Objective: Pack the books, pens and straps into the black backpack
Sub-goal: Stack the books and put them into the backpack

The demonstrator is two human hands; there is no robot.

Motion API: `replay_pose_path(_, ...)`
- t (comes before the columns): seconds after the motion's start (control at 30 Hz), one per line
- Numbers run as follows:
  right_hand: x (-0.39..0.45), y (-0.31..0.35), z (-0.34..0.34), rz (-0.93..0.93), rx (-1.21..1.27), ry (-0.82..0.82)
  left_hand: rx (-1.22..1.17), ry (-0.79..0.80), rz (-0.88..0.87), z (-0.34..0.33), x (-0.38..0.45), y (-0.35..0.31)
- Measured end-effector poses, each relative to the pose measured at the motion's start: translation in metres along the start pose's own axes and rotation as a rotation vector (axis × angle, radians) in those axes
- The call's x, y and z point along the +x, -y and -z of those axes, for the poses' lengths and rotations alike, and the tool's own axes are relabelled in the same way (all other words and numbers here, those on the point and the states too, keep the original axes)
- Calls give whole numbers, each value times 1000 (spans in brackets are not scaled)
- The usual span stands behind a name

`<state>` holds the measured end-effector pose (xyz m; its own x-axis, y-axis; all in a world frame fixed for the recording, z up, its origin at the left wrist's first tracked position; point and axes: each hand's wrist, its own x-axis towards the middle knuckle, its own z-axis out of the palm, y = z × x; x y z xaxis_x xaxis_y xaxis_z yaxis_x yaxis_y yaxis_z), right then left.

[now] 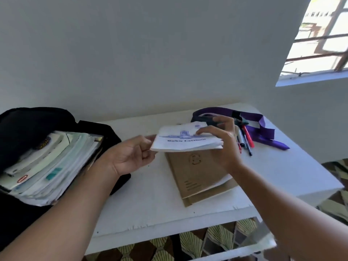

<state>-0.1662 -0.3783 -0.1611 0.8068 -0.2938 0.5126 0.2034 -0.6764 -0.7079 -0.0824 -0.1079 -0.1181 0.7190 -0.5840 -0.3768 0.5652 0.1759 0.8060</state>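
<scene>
While the right hand [222, 142] and left hand [131, 155] hold a thin white booklet [186, 140] above the brown books [197, 176] mid-table, it seems bound next for the black backpack [22, 129] at the left edge, already stuffed, needing a gap.

White table [156, 200]: a flat painted top with a chipped front edge, set against the wall. Plain white wall [143, 53]: rises directly behind the table and fills the upper field. Window [323, 40]: above and to the right of the table, its brown frame and bars lit by daylight. Patterned floor covering [212, 240]: beige fan motifs on dark ground, visible below the table's front edge and past its right end.
</scene>
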Motion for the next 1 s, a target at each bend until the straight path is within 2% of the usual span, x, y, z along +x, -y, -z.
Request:
replay_pose_path(0.07,-8,-14,12,32,-109,45,27,38,84,-10,6,15)
replay_pose_path(0.13,-16,-26,17,52,-203,101,93,-20,111,-24,12,27)
replay_pose_path(0.23,-23,-43,21,-2,-222,109,448,-111,145,-38,22,54)
replay_pose_path(0.3,-24,-45,22,-148,-171,154,734,-208,138,-39,26,73)
replay_pose_path(0.37,-25,-53,22,-434,9,199,1005,-314,66,-39,27,84)
replay_pose_path(0.43,-23,-57,22,-662,259,73,1109,-375,5,-41,26,88)
replay_pose_path(0.47,-21,-59,23,-708,301,41,1098,-392,-4,-43,26,90)
replay_pose_path(0.5,-19,-56,26,-724,272,80,1067,-396,-6,-46,26,92)
replay_pose_path(0.6,-16,-36,25,-678,57,293,930,-422,-7,-57,28,97)
replay_pose_path(0.67,-15,-32,18,-652,-55,373,816,-464,-9,-59,30,98)
replay_pose_path(0.73,-14,-32,13,-677,-112,373,671,-464,14,-61,33,96)
replay_pose_path(0.83,-14,-31,6,-753,-29,313,470,-439,66,-64,35,91)
replay_pose_path(1.0,-22,-18,-1,-727,148,274,373,-482,30,-66,35,95)
